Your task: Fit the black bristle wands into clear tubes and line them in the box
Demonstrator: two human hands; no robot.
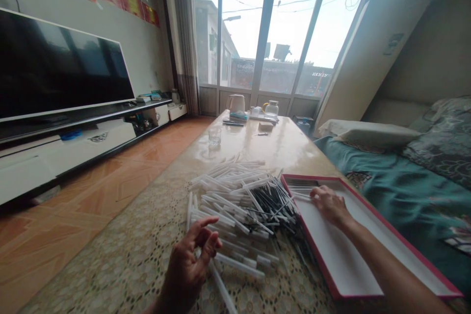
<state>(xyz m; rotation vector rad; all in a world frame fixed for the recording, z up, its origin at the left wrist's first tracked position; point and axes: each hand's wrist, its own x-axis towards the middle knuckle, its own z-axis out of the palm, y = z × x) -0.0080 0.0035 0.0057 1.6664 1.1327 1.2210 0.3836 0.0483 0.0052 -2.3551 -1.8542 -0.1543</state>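
A loose heap of white translucent tubes (221,216) lies on the table, mixed on its right with thin dark sticks (272,196). To the heap's right is a shallow box (353,255) with a red rim and white inside. Several slim sticks (303,184) lie side by side at its far end. My right hand (329,203) is over that end, its fingers closed on a slim whitish stick (300,195). At the heap's near left edge my left hand (193,255) hovers, thumb and forefinger apart and other fingers curled, with nothing visible between them.
A drinking glass (214,136) stands beyond the heap on the long table (125,250). Farther back are a kettle (236,103), a glass jug (271,108) and a small tray (265,126). A teal-covered sofa (390,191) borders the right, a television cabinet (84,142) the left.
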